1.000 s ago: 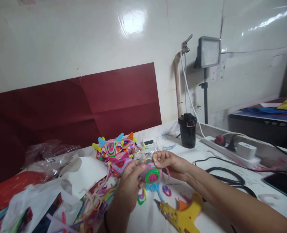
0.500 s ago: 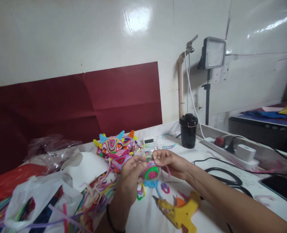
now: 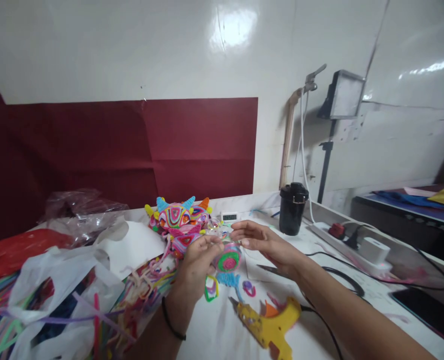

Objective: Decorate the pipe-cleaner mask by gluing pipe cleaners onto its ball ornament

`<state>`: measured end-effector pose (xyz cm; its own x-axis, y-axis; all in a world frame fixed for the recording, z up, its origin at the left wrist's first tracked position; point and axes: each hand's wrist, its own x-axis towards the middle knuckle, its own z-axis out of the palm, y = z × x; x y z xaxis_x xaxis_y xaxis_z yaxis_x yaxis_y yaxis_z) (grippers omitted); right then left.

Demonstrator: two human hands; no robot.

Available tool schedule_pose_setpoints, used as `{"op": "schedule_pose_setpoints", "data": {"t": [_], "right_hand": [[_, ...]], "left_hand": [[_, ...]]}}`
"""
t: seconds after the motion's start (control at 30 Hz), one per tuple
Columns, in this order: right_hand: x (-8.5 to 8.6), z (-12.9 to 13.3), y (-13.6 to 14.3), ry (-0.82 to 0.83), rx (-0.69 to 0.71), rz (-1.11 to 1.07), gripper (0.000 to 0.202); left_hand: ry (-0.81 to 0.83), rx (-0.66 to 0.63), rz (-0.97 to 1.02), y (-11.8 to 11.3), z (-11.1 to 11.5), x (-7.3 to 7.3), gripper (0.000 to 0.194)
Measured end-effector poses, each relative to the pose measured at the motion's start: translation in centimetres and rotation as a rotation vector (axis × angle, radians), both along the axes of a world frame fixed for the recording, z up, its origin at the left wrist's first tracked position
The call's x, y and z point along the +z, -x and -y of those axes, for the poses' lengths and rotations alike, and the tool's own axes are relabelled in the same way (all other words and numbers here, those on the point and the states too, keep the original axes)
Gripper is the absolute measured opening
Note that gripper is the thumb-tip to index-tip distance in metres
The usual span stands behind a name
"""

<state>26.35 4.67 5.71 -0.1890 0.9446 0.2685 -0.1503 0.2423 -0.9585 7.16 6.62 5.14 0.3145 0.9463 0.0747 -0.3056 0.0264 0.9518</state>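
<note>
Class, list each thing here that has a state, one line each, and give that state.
Left hand: closed on the coiled pipe-cleaner disc.
Right hand: open, fingers spread beside the disc.
Glue gun: lying on the table, unheld.
Black jar: upright, lid on.

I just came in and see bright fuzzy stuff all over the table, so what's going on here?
A person is working on a small coiled pipe-cleaner disc, green and pink, held in the left hand above the white table. The right hand is open beside it, fingers spread. A pile of finished colourful pieces sits just behind, loose pipe cleaners lie to the left, and a yellow glue gun rests in front.
</note>
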Motion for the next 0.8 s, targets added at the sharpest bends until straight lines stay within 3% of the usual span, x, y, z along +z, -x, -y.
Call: {"op": "schedule_pose_setpoints", "data": {"t": [0.23, 0.37, 0.5, 0.63, 0.8], "right_hand": [[1.4, 0.5, -1.3, -0.201, -0.296, 0.249, 0.035], [1.8, 1.7, -0.2, -0.547, -0.467, 0.542, 0.021], [1.3, 2.9, 1.8, -0.890, -0.513, 0.768, 0.014], [0.9, 3.4, 3.2, -0.974, -0.521, 0.898, 0.018], [0.9, 3.2, 3.9, -0.965, -0.572, 0.883, 0.017]], "left_hand": [[0.001, 0.088, 0.005, 0.3, -0.6, 0.0, 0.027], [0.003, 0.181, -0.036, 0.1, -0.3, 0.7, 0.028], [-0.022, 0.246, -0.092, -0.1, 0.2, 1.4, 0.033], [-0.056, 0.250, -0.096, 0.0, 0.5, 1.5, 0.034], [-0.094, 0.222, -0.089, 0.1, 0.4, 1.4, 0.033]]}}
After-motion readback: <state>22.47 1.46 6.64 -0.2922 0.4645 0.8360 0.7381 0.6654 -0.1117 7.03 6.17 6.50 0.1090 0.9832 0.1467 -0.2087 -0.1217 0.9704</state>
